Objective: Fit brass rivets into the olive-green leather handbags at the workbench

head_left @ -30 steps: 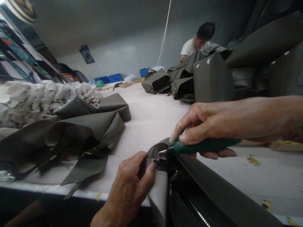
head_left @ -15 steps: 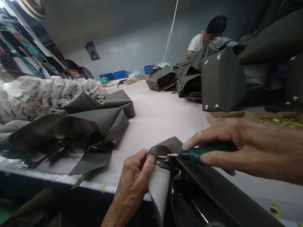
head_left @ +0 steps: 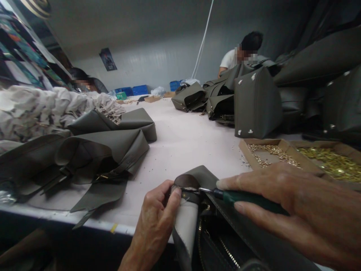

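Note:
My left hand (head_left: 156, 216) pinches the strap end of a dark grey-green handbag (head_left: 239, 222) between thumb and fingers, beside a small brass stud. In my right hand (head_left: 290, 203) is a screwdriver with a green handle (head_left: 251, 199). Its metal tip (head_left: 205, 191) points left and meets the strap close to my left fingertips; the exact contact is too small to make out. The bag's mouth gapes towards me, showing a dark lining and a brass zip (head_left: 228, 252). A pale strip of the strap's underside (head_left: 186, 218) hangs below my left thumb.
Cardboard trays of small gold hardware (head_left: 273, 156) and yellow-gold pieces (head_left: 332, 162) lie at right. Finished-looking bags (head_left: 254, 101) stand behind them. More bags (head_left: 113, 150) and bunched pale cloth (head_left: 50, 109) cover the left. Two people sit across the table (head_left: 180, 139).
My right hand has shifted slightly down and right, uncovering the hardware trays. The screwdriver tip stays at the strap. The view has moved a little, while my left hand keeps its pinch.

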Demonstrator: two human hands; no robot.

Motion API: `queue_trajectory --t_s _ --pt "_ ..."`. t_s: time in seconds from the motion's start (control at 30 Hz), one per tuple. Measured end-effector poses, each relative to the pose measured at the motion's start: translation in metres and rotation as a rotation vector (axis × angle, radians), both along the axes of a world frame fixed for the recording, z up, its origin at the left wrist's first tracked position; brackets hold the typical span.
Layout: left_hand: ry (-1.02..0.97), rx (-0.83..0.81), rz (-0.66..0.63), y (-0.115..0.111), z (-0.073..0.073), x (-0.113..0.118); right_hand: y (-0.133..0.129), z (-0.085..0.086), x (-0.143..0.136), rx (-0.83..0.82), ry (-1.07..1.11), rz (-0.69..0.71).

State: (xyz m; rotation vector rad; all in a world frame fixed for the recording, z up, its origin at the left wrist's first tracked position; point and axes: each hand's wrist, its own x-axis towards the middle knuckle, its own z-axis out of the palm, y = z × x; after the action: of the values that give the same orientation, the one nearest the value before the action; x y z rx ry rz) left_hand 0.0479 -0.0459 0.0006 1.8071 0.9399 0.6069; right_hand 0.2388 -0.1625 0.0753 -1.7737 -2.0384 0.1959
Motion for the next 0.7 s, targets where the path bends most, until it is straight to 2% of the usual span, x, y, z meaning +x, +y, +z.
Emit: queue_trajectory --t_s 0.13,0.23,0.33,0.43,0.57,0.7 --pt "-0.022 -0.024 0.007 0.002 -0.004 0.002 -0.007 -0.019 -0.014 0.117 -0.265 0.064" --pt "-0.045 -0.077 -0.003 0.003 -0.007 0.002 -0.014 -0.037 -0.014 0.255 -0.415 0.083" --pt "-0.066 -0.123 -0.014 0.002 -0.009 0.001 -0.017 -0.052 -0.007 0.313 -0.408 0.127" --pt "-0.079 -0.151 -0.013 0.002 -0.009 0.0 -0.015 -0.061 0.003 0.29 -0.406 0.18" --pt "-0.106 -0.176 -0.018 0.003 -0.01 0.0 -0.004 -0.058 0.017 0.272 -0.466 0.253" --pt "-0.147 -0.23 -0.024 0.006 -0.013 0.0 0.011 -0.038 0.026 0.358 -0.564 0.427"
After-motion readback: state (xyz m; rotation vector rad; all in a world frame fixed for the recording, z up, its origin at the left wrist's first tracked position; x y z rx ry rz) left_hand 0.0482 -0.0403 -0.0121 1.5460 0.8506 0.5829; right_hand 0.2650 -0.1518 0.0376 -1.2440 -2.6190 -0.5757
